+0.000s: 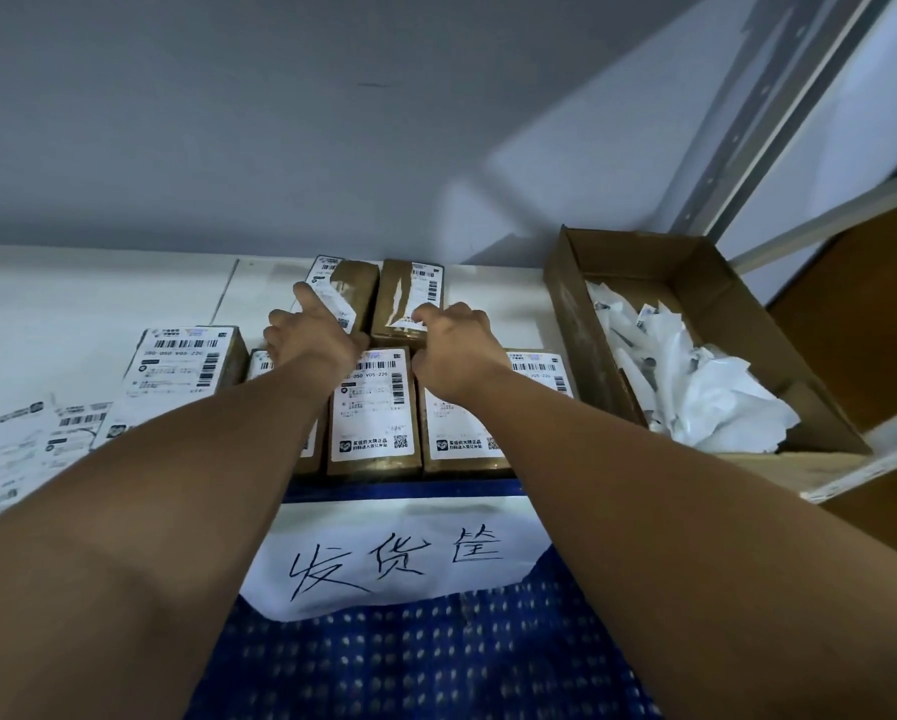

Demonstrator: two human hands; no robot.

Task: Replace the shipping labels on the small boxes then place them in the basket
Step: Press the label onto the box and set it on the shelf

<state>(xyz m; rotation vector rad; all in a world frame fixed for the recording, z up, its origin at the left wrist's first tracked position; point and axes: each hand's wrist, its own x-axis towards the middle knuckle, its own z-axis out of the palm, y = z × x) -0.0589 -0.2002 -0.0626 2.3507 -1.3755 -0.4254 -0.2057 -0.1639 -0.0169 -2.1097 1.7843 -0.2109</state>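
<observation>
Several small brown boxes with white shipping labels lie on the white table. The back left box (355,283) and back right box (402,291) carry partly torn labels. My left hand (311,337) presses a straight index finger on the back left box's label, its other fingers bent. My right hand (454,348) has curled fingers at the near edge of the back right box and seems to pinch its torn label (420,298). Boxes with whole labels lie in front: a left one (186,366), a middle one (373,407) and a right one (534,371). The blue basket (436,662) is below my arms.
A handwritten paper sign (399,556) hangs on the basket's rim. An open cardboard tray (716,304) with crumpled white label scraps (716,392) stands at the right. Loose label sheets (15,449) lie at the left. A metal shelf post (758,127) rises at the back right.
</observation>
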